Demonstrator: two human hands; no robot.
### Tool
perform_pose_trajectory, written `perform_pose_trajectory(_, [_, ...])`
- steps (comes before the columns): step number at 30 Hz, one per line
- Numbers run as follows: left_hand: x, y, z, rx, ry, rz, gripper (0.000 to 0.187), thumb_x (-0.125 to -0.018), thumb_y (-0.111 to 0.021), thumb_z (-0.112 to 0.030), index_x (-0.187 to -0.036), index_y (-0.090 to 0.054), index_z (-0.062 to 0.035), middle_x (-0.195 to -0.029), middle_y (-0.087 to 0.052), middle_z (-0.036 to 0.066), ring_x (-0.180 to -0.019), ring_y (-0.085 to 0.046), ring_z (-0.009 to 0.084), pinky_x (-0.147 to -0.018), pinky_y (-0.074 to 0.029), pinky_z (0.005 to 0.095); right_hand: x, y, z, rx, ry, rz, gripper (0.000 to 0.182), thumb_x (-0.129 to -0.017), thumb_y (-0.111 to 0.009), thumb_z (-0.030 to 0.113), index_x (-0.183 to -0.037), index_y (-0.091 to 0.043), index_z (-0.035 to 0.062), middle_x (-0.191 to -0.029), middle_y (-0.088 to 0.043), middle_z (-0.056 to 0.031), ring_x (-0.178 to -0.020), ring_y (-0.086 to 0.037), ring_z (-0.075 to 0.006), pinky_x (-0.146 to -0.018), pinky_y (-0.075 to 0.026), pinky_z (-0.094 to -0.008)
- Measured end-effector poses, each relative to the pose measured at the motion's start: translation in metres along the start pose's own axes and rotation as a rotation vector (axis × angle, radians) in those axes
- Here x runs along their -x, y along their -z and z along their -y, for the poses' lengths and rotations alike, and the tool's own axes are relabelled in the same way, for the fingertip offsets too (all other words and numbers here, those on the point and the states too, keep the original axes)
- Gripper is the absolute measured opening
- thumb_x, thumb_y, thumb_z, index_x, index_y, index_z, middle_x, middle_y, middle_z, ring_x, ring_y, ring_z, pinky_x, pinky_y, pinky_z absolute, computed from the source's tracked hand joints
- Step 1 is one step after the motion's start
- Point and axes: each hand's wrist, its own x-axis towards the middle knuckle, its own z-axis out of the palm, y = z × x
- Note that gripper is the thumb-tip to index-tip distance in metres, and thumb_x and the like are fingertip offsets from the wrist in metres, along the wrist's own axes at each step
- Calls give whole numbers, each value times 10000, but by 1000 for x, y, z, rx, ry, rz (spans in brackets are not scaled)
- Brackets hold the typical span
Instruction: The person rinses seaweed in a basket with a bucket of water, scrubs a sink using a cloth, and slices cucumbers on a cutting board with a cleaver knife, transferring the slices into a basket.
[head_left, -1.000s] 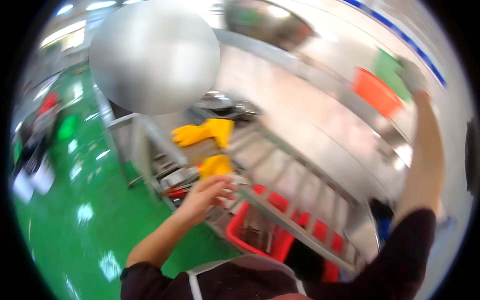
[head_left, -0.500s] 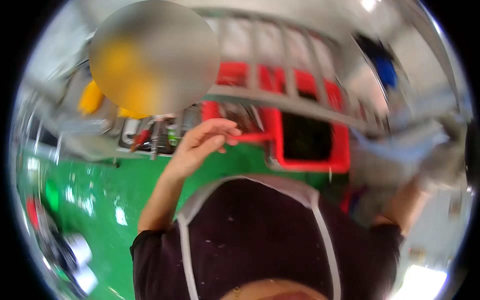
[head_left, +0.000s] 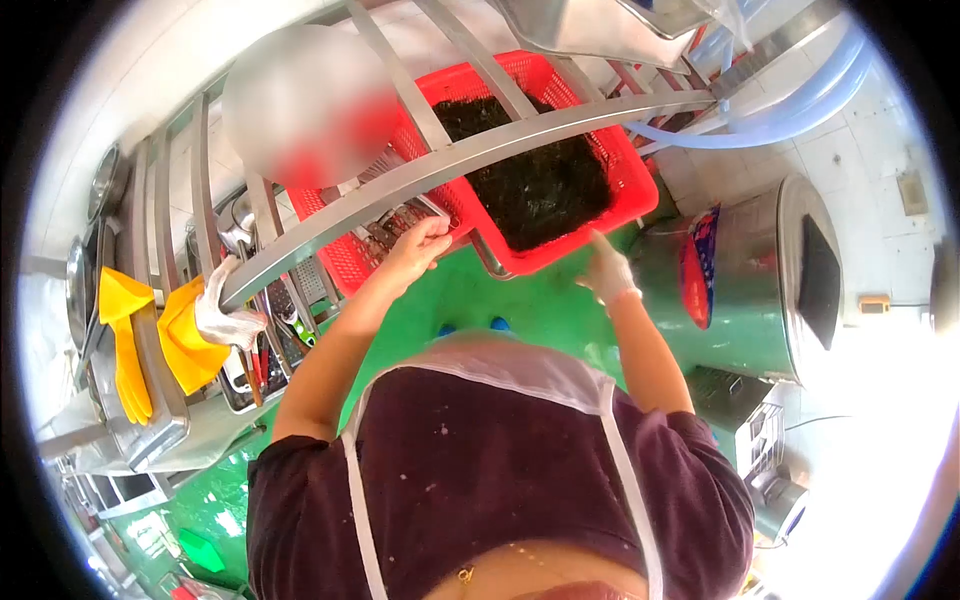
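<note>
My left hand (head_left: 412, 255) is bare, with its fingers curled at the front corner of a red basket (head_left: 350, 262) that holds metal utensils. To the right of it, a deep red basket (head_left: 637, 203) is filled with dark green, wet-looking leafy matter (head_left: 545, 190). My right hand (head_left: 608, 272), in a thin pale glove, is at this basket's front right corner, one finger up by the rim and the thumb apart. Both baskets sit on the lower level of a metal rack, behind its front bar (head_left: 450, 158).
Yellow rubber gloves (head_left: 190, 335) and a whitish glove (head_left: 228, 312) hang over the rack at left. Below them lies a tray of tools. A large steel drum (head_left: 745, 275) stands at right, near a pale blue hose (head_left: 800, 125). The floor (head_left: 430, 310) is green.
The view has turned and sharpened. My right hand has come in from the far right to the deep basket's front rim. My left hand remains by the baskets' front.
</note>
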Motion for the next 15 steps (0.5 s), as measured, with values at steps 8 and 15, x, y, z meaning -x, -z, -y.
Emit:
perform_pose_trajectory(8, [-92, 18, -7, 68, 75, -178, 435, -942, -614, -269, -1320, -525, -73, -1244, -579, 85, -1119, -548, 200, -896, -486, 362, -46, -72, 42, -768, -400, -516, 338, -767, -720, 4, -1095, -638, -10, -872, -665, -118, -748, -644, -260, -668, -548, -417])
perform_pose_trajectory(15, [-194, 23, 9, 354, 48, -198, 442, -847, -604, -156, -1271, -518, -68, -1138, -565, 88, -1028, -549, 216, -834, -499, 380, 11, -42, 92, -719, -361, -419, 260, -836, -663, 22, -1076, -573, -21, -981, -610, -146, -859, -606, -264, -722, -527, -383])
